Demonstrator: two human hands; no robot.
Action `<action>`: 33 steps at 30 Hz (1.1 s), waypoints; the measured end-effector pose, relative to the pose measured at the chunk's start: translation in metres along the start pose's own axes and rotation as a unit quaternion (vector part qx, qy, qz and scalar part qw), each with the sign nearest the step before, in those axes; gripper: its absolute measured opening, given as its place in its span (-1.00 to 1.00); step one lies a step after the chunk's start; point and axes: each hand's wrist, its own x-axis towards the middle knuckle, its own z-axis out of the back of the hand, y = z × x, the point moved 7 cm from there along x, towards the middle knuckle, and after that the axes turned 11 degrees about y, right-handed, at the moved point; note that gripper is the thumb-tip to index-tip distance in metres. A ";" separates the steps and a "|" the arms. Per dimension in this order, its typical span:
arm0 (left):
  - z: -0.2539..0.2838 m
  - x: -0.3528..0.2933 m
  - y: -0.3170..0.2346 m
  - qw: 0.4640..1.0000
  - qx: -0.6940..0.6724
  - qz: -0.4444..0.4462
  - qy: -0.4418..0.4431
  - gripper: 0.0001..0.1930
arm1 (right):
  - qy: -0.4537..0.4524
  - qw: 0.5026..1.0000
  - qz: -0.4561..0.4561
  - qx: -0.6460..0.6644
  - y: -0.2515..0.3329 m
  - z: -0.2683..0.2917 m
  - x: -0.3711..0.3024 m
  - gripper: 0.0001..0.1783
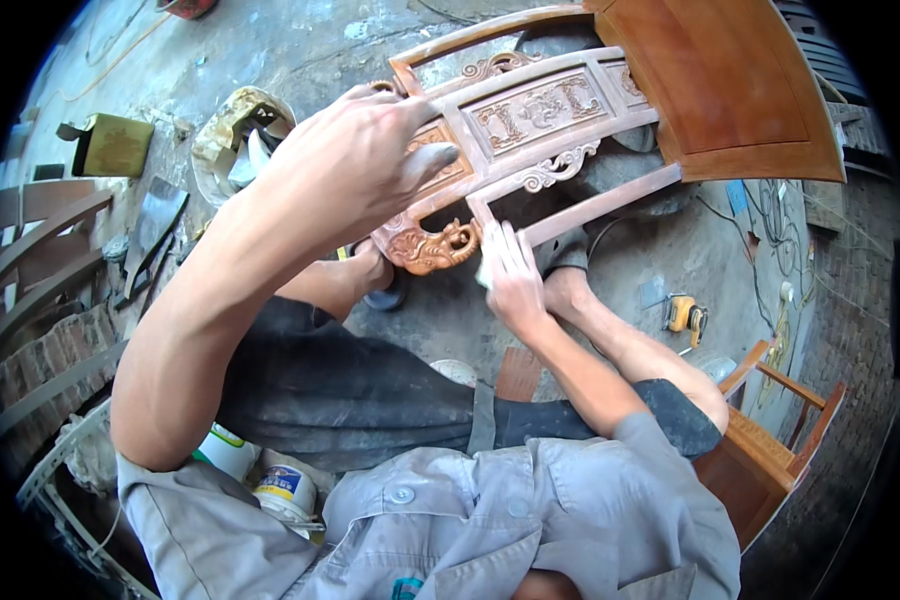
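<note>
A carved wooden furniture frame [540,115] lies before me, pale and dusty, with relief panels and scrolled trim. Its near left corner ends in a brown carved animal head [430,248]. My left hand [370,145] is curled over the frame's left end, thumb on the near side with a dark tip; its other fingertips are partly hidden. Beside the animal head, my right hand [515,275] presses its fingers together against the end of a short rail. A thin pale edge shows under those fingers, too little to name. A glossy brown panel [735,90] adjoins the frame's right end.
To the left stand a crusted bucket [215,145], a yellowish metal can [115,145] and stacked curved wooden parts [45,240]. A yellow power tool [682,315] and cables lie at right. A wooden chair [760,450] is at lower right, a white tub [285,490] at lower left.
</note>
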 end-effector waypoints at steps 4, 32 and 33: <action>0.008 0.001 -0.002 0.999 0.015 -0.005 -0.039 -0.51 | -0.036 0.999 -0.003 0.008 0.008 0.002 0.021 -0.27; 0.008 -0.009 0.017 0.997 0.020 0.001 -0.068 -0.53 | 0.046 0.998 0.036 -0.022 -0.003 -0.004 -0.025 -0.22; 0.008 -0.006 0.020 0.997 0.021 0.005 -0.069 -0.53 | 0.061 0.997 0.041 -0.025 -0.007 -0.006 -0.050 -0.21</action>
